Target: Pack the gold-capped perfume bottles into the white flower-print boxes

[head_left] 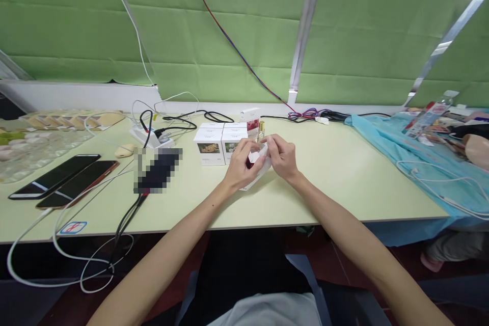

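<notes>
A small white box [250,183] with a dark red patch is held between my hands above the table. My left hand [241,165] is closed round its left side. The fingers of my right hand [281,157] pinch the white flap at its upper right. Just behind my hands stands a small bottle with a gold top [262,128]. To the left, several white boxes with flower pictures [211,146] stand in a close group. Another white box with a red picture [251,118] is behind them, partly hidden.
Phones [78,183], a power strip [153,137], cables and a clear tray of pale items [46,150] lie at the left. A blue sheet [401,155] with a plastic bottle [431,114] covers the right end. The table's front edge [267,225] runs below my forearms.
</notes>
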Tool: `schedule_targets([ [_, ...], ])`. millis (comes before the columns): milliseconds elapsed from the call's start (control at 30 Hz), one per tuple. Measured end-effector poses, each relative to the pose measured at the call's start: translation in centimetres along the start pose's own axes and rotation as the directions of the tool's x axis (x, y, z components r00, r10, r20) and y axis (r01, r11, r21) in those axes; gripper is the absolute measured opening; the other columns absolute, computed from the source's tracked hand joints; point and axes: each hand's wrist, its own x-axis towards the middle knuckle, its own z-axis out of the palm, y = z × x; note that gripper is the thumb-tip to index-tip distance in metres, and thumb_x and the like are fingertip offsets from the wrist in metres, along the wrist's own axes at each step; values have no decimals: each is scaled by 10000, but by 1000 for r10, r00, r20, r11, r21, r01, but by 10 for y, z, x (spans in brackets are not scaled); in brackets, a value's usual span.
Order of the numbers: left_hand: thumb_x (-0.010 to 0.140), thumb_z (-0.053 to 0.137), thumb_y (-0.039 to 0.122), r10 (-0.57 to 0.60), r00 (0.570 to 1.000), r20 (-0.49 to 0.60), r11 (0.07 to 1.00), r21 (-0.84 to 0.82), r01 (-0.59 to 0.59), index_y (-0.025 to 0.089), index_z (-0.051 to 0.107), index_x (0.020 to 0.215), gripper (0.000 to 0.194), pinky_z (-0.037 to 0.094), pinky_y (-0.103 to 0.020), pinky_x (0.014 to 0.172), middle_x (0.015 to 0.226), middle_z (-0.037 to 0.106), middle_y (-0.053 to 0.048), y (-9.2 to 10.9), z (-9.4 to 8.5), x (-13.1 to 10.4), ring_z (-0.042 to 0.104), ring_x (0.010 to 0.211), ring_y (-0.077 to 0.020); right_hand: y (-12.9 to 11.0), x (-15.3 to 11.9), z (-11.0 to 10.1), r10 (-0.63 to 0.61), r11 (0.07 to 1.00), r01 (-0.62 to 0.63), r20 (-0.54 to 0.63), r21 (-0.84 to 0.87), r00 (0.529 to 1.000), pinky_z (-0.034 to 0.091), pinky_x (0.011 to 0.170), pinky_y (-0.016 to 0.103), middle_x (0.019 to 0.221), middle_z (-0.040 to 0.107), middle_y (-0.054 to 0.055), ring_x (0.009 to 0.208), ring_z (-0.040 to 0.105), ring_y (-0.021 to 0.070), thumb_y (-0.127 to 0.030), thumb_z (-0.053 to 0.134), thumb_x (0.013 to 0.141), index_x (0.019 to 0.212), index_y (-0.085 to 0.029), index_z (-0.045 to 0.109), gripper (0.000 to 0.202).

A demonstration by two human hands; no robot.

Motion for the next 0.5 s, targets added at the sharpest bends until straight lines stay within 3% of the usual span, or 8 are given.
schedule_targets([
  [200, 966, 538, 372, -25, 1000, -11, 999, -31, 25, 212, 580, 962, 166, 539, -383, 828, 1043, 610, -85, 3, -1, 1, 621, 1006, -228, -1, -1, -2, -83, 994, 81, 24, 69, 996, 384, 508, 244, 571, 514, -30, 479, 455, 100, -408, 445, 1028, 866, -186, 663, 351],
  [500, 916, 598, 342, -27, 1000, -15, 998, -54, 26, 218, 572, 941, 129, 531, -401, 864, 1025, 610, -71, 5, -2, 3, 615, 988, -224, -5, 0, -2, -50, 997, 48, 42, 52, 998, 381, 495, 251, 601, 567, -12, 471, 443, 99, -489, 436, 1014, 845, -194, 649, 402],
])
